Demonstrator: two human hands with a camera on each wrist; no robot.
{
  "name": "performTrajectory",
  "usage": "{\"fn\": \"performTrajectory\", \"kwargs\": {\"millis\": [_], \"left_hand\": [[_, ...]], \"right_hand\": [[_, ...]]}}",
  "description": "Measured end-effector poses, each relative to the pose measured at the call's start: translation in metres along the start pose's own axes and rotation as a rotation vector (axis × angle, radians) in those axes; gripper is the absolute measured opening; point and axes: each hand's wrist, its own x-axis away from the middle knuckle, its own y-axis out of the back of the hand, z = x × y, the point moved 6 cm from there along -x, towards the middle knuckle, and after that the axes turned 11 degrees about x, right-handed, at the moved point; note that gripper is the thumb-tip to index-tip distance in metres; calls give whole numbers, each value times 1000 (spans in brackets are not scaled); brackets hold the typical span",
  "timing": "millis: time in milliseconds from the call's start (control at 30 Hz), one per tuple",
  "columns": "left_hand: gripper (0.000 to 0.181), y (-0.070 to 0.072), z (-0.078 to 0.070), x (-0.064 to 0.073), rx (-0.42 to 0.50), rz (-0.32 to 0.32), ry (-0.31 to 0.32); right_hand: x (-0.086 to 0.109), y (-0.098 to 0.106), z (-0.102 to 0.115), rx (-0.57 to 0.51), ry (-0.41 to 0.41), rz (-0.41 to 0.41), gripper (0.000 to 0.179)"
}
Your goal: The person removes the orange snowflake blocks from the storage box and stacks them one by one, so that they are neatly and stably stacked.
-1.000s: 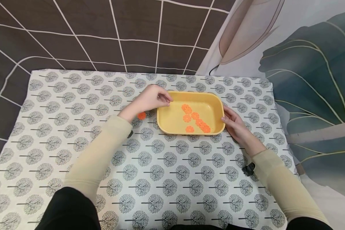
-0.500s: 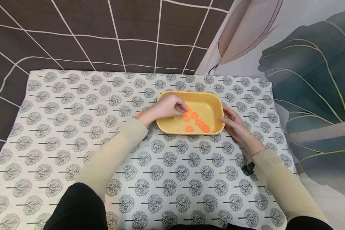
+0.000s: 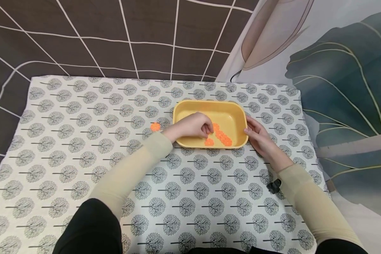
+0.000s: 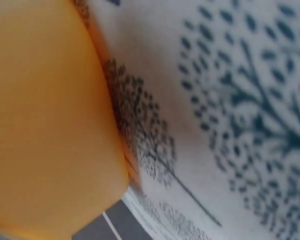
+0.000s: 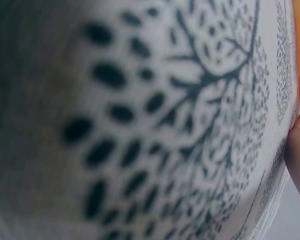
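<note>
In the head view a yellow rectangular tray (image 3: 230,113) stands on the patterned cloth, with several flat orange scalloped slices (image 3: 223,138) that look like carrot inside. My left hand (image 3: 193,125) reaches in over the tray's left side, fingers curled down among the slices. Its fingertips hide part of them, so a pinched slice cannot be made out. My right hand (image 3: 261,139) holds the tray's right end, thumb at the rim and fingers along the outer wall. One orange slice (image 3: 155,127) lies on the cloth left of the tray. The left wrist view shows the tray's outer wall (image 4: 50,125) up close.
A white cloth (image 3: 184,194) with a tree print covers the table. Behind it hangs a dark brown covering (image 3: 114,28) with white grid lines. A patterned curtain (image 3: 343,88) hangs at the right.
My left hand has moved right and down, from above the tray's left rim to the slices inside. My right hand and the tray have stayed put.
</note>
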Motion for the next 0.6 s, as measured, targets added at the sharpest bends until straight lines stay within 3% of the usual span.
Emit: {"fn": "performTrajectory", "kwargs": {"millis": [300,600], "left_hand": [[27,-16,1,-6,-123,67,-24],[28,-22,1,-5,-205,111,-47]], "right_hand": [[1,1,-1,-9,6,-3,62],[1,2,-2,-22,23,-7,60]]}}
